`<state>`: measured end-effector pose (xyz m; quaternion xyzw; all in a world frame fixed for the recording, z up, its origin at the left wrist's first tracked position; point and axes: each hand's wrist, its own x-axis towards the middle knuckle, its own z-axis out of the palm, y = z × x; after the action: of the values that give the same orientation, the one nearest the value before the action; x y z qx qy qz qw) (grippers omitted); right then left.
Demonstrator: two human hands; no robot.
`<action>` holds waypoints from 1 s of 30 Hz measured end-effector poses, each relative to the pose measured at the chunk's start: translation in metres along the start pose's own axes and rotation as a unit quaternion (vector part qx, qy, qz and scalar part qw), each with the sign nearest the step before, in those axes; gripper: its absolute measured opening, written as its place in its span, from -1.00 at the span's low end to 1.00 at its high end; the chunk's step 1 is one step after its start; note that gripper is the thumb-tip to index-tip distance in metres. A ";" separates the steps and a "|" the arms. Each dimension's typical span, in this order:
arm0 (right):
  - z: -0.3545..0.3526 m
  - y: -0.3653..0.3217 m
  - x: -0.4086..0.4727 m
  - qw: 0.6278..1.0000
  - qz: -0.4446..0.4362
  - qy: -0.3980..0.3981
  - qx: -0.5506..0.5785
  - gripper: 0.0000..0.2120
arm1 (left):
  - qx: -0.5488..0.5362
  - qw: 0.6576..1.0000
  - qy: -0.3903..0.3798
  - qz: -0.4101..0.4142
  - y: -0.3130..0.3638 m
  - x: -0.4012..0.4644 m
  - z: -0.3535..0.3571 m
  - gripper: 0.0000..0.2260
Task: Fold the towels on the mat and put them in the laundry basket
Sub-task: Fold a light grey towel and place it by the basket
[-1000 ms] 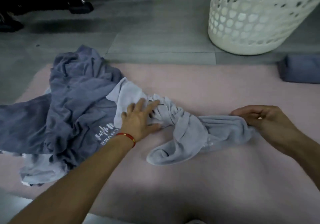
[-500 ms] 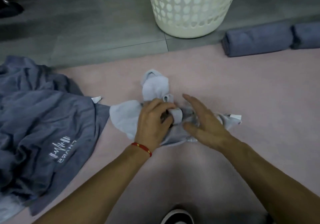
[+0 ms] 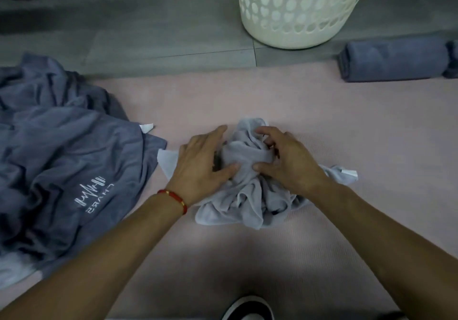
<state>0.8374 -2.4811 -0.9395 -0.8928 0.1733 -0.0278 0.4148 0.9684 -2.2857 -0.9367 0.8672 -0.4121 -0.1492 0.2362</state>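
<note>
Light grey towel [image 3: 244, 185], a second ago stretched long across pink mat [image 3: 347, 126] between both hands, now bunched into crumpled heap at mat centre. Right hand [image 3: 288, 163], earlier pinching towel's far right end, now on heap's right side, fingers curled into folds. Left hand [image 3: 202, 163] moved from towel's left end to heap's left side, thumb pressing cloth. Towel now apart from dark blue pile [image 3: 62, 166], earlier overlapping it.
</note>
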 end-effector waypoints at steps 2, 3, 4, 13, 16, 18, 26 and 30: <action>-0.015 -0.002 0.001 0.989 -0.100 0.038 -0.102 -0.51 | 0.046 0.998 -0.020 0.030 0.003 0.016 -0.005 -0.56; -0.027 -0.004 0.004 0.979 -0.130 0.059 -0.146 -0.58 | 0.052 0.997 -0.003 0.060 0.007 0.023 -0.012 -0.68; -0.043 -0.007 0.008 0.972 -0.141 0.070 -0.177 -0.62 | 0.043 0.996 0.023 0.080 0.010 0.031 -0.021 -0.76; -0.194 -0.082 0.042 0.990 -0.062 -0.010 -0.130 -0.75 | 0.076 0.962 0.196 0.173 0.067 0.117 -0.158 -0.80; -0.230 -0.096 0.046 0.979 -0.075 0.003 -0.188 -0.79 | 0.079 0.969 0.168 0.164 0.096 0.132 -0.185 -0.80; -0.245 -0.094 0.049 0.956 -0.092 0.034 -0.278 -0.70 | 0.083 0.975 0.144 0.148 0.110 0.135 -0.190 -0.83; -0.270 -0.045 0.035 0.975 -0.097 0.081 -0.183 -0.86 | 0.133 0.988 -0.066 0.050 0.085 0.118 -0.128 -0.85; -0.247 -0.019 0.033 0.980 -0.085 -0.039 -0.177 -0.73 | 0.121 0.970 -0.208 -0.027 0.071 0.105 -0.075 -0.46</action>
<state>0.8257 -2.6613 -0.7668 -0.9641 0.0821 0.0031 0.2526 1.0213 -2.3853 -0.8420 0.8502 -0.4435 -0.2815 0.0344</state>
